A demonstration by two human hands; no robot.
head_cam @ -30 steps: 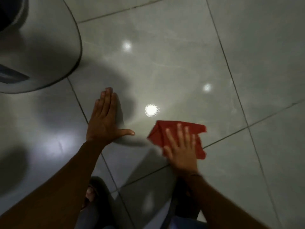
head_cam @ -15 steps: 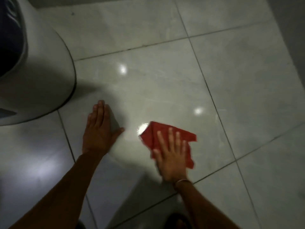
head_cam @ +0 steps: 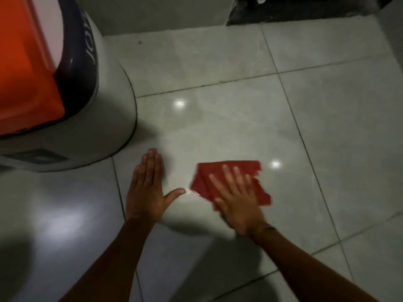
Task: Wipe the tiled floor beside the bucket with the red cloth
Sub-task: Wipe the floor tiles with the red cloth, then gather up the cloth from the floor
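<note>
Red cloth point(head_cam: 229, 182) now nearer L hand point(head_cam: 146, 192)

L hand point(head_cam: 146, 194) flat; R hand point(head_cam: 236, 200) splayed, blurred

Bucket point(head_cam: 72, 118): stands on the tiled floor point(head_cam: 327, 127), far left.
Left hand point(head_cam: 147, 190): flat on the floor, just right of and nearer than the bucket.
Cloth point(head_cam: 220, 177): on the floor, right of the left hand's thumb.
Right hand point(head_cam: 237, 201): spread flat on the cloth.
</note>
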